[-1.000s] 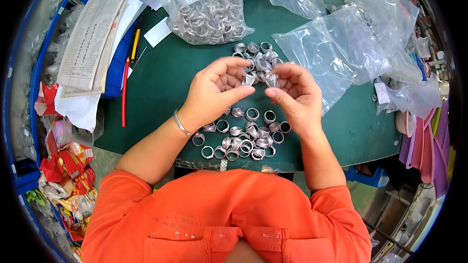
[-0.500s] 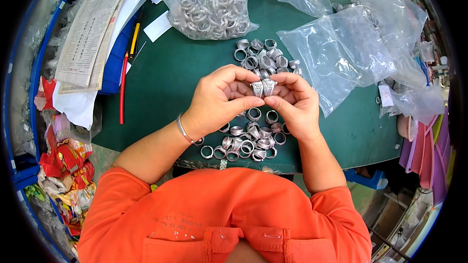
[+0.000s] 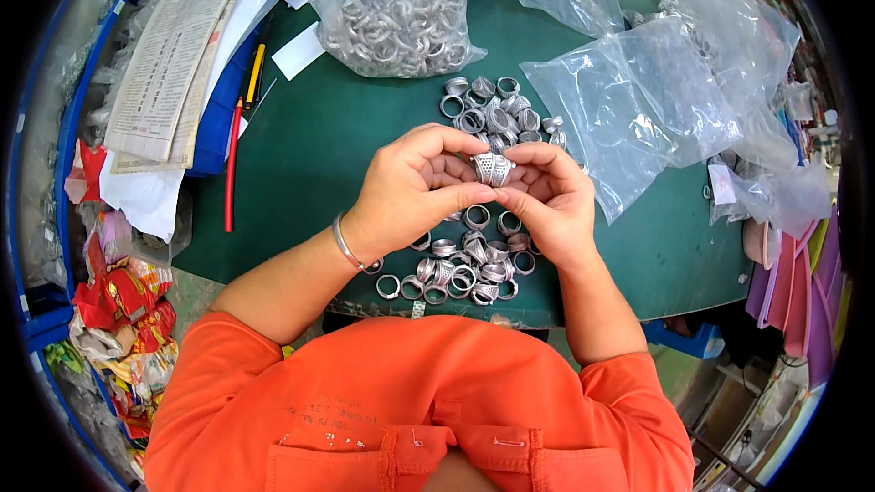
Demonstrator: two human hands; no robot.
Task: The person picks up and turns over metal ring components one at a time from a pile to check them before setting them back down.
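Observation:
My left hand (image 3: 396,191) and my right hand (image 3: 558,205) meet over the middle of the table, thumbs and fingertips closed on silver-grey metal rings (image 3: 493,169) with dotted patterns. They look like two rings pressed side by side, though the fingers hide part of them. Just beyond my fingers lies a far pile of similar rings (image 3: 497,114). Closer to my body, a second pile of rings (image 3: 461,271) spreads near the table's front edge, some lying flat and others tipped on their sides.
A clear bag full of rings (image 3: 401,32) stands at the back. Empty-looking clear plastic bags (image 3: 620,114) cover the right side. At left are newspaper sheets (image 3: 173,64) over a blue tray (image 3: 211,132), a red pen (image 3: 231,173), a yellow pen (image 3: 254,77) and a white slip (image 3: 297,52).
The held rings have turned between my fingertips, so their patterned faces now look merged into one wider band. Both hands stay in nearly the same place.

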